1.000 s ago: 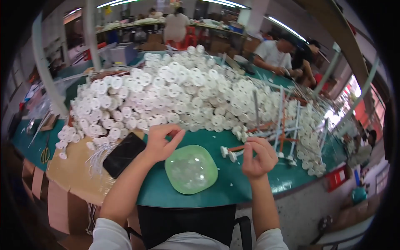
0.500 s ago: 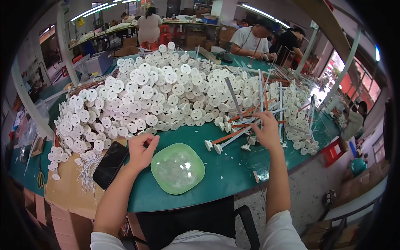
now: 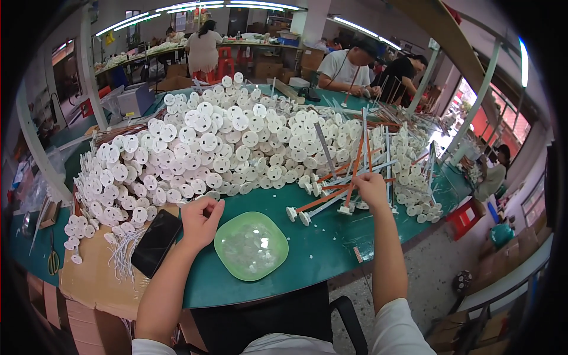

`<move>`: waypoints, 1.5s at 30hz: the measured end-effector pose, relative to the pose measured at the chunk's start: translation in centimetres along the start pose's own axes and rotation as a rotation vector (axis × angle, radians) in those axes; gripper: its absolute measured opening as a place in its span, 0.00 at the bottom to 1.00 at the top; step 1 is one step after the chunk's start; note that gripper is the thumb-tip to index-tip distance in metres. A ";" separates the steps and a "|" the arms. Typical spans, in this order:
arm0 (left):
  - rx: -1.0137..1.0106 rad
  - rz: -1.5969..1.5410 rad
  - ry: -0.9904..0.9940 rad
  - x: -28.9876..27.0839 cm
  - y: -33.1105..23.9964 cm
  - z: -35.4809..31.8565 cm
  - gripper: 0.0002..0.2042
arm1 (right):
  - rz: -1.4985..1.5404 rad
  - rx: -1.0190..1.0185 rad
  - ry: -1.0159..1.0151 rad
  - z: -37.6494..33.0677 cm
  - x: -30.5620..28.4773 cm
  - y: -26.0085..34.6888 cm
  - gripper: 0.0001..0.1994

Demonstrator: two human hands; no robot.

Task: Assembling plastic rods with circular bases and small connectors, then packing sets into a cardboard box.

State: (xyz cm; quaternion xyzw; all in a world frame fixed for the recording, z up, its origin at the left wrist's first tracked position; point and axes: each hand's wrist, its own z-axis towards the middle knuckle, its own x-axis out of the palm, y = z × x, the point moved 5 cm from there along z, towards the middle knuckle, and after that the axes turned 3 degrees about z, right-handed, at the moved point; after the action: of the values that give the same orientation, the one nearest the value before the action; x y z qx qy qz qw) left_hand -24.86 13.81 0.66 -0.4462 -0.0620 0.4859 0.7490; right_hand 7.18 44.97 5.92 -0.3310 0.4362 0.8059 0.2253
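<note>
left hand sits at nine o'clock, fingers curled loosely inward, forearm rising from seven. right hand reaches toward two o'clock, arm stretched out, fingers closed in a pinch.

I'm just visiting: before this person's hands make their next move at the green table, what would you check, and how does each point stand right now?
1. Right hand reaches the orange and white rods: ok.
2. Firm grip on a rod: cannot tell, fingers hide it.
3. Left hand near the green dish: ok, just beside it.
4. Something pinched in the left hand: cannot tell, too small.
5. Dish holds small clear pieces: ok.
6. Black phone clear of the hands: ok, though close to the left wrist.
</note>
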 end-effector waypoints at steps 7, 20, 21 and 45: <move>-0.018 -0.009 0.017 -0.1 -0.5 0.1 0.10 | 1.265 0.281 0.469 1.5 0.6 3.7 0.05; -0.325 -1.172 0.551 1.8 -6.1 -1.6 0.25 | 1.376 -0.321 0.764 -7.7 1.6 21.4 0.03; -0.331 -1.170 0.548 1.9 -6.8 -1.6 0.25 | 1.423 -0.358 0.834 -8.3 2.7 21.9 0.02; -0.273 -0.988 0.505 1.8 -5.7 -1.8 0.14 | 0.861 -0.728 0.015 -10.4 7.8 20.9 0.16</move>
State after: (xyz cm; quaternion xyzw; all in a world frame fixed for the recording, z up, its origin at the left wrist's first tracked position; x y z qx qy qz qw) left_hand -19.17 13.42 3.16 -0.5593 -0.1445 -0.0562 0.8144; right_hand -8.18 25.83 7.62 -0.1850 0.2273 0.9212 -0.2559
